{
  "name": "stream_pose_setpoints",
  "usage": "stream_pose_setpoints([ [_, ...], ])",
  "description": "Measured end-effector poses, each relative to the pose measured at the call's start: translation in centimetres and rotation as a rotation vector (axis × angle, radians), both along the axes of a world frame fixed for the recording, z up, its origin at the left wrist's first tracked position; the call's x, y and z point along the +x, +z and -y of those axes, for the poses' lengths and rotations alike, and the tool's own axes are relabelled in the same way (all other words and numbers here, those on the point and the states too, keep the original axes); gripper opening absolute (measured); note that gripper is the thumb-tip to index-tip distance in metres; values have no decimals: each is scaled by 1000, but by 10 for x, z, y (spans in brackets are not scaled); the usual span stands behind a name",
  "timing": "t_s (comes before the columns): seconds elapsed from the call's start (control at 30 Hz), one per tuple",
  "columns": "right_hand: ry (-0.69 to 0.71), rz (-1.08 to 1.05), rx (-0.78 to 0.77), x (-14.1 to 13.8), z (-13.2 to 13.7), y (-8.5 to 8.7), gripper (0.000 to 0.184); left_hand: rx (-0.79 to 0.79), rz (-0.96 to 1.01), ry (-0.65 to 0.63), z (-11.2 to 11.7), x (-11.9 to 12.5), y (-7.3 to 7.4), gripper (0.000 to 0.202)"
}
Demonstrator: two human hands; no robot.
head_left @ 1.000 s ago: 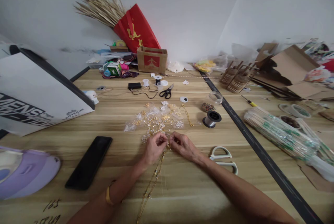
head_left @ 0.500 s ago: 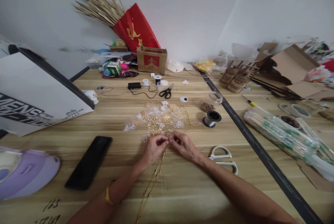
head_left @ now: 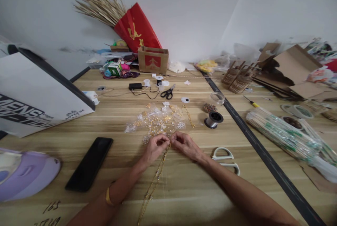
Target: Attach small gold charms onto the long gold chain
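My left hand (head_left: 154,148) and my right hand (head_left: 185,145) meet fingertip to fingertip over the wooden table (head_left: 184,191), both pinched on the top end of a gold bead chain (head_left: 152,187). The chain trails down toward me between my forearms. Just beyond my fingers lies a heap of small clear bags with gold and silver findings (head_left: 158,120). A gold bangle (head_left: 107,196) sits on my left wrist.
A black phone (head_left: 89,163) lies left of my hands, white-handled scissors (head_left: 226,161) right of them. Further back are a wire spool (head_left: 213,119), a bead jar (head_left: 210,107), black scissors (head_left: 168,92), a white shopping bag (head_left: 34,96) and a purple object (head_left: 26,173).
My hands stay pinched on the chain end with only tiny finger shifts. Nothing else has moved.
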State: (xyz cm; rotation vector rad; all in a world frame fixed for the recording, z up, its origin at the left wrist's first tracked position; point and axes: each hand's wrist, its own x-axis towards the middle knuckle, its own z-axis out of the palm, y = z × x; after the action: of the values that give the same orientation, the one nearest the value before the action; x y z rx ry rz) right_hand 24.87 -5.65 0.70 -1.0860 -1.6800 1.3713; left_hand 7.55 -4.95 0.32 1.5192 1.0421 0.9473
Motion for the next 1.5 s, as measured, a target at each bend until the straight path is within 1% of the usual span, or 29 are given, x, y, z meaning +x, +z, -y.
stream_pose_setpoints([
  [0.1,19,-39,-59,0,-1,-1,28,-56,43,-14,0,-1,3,12],
  [0.23,12,-52,-71,0,-2,0,30,-121,67,-16,0,-1,6,14],
  [0.37,13,-52,-82,0,-2,2,31,-152,76,1,-1,-1,2,16],
  [0.5,7,-48,-83,1,-3,0,30,-122,68,14,-3,0,-5,14],
  [0.6,8,-39,-69,2,-4,-2,28,-88,26,32,-2,0,-6,11],
  [0.9,35,-48,-89,2,-4,-2,26,-27,-77,26,4,2,7,5],
  [1.0,44,-56,-99,1,-3,0,26,1,-93,33,5,2,8,4],
  [1.13,55,-49,-100,0,-3,1,23,91,-137,35,5,2,4,4],
  [1.2,56,-39,-91,0,-3,2,22,195,-192,40,5,2,1,5],
  [1.27,57,-21,-83,0,-3,2,21,331,-254,44,7,1,0,8],
  [1.37,55,15,-78,1,-3,3,20,513,-322,27,8,0,0,12],
  [1.43,58,30,-77,1,-3,3,21,589,-352,14,9,-1,1,14],
  [1.5,64,46,-68,2,-4,3,23,632,-376,13,10,-1,1,15],
])
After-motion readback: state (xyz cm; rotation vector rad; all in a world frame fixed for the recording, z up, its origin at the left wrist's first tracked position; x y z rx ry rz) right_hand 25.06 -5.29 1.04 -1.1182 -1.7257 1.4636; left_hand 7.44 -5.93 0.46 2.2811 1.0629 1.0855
